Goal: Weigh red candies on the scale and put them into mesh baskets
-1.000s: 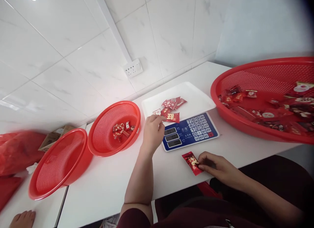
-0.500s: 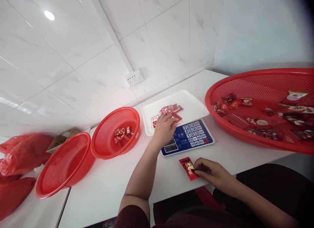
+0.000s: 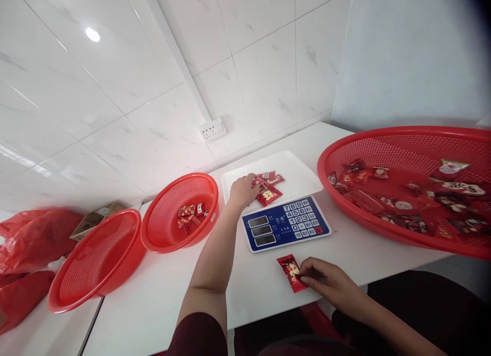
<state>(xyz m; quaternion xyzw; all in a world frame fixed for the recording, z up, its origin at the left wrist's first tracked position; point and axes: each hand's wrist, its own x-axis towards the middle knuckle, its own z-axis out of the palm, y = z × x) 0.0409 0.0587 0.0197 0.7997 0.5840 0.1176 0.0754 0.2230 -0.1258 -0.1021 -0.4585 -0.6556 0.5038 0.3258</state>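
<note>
On the white tray of the digital scale (image 3: 287,224), my left hand (image 3: 244,191) is closed with its fingers curled down at the left side of a small pile of red snack packets (image 3: 269,195). What lies under those fingers is hidden. My right hand (image 3: 326,280) pinches the edge of a single red snack packet (image 3: 290,272) between thumb and fingers, low over the table in front of the keypad. The scale's blue panel shows lit digits, too small to read surely.
At the right stands a large red basket (image 3: 326,164) with many assorted packets. Left of the scale is a smaller red basket (image 3: 148,228) with several red packets, then another red basket (image 3: 61,297). Red plastic bags (image 3: 34,238) and a cardboard box (image 3: 86,223) lie far left.
My left hand has slid leftward off the middle of the pile, and its fingers have drawn in. The scale's displays are now uncovered. My right hand still holds its packet. The view has shifted slightly.
</note>
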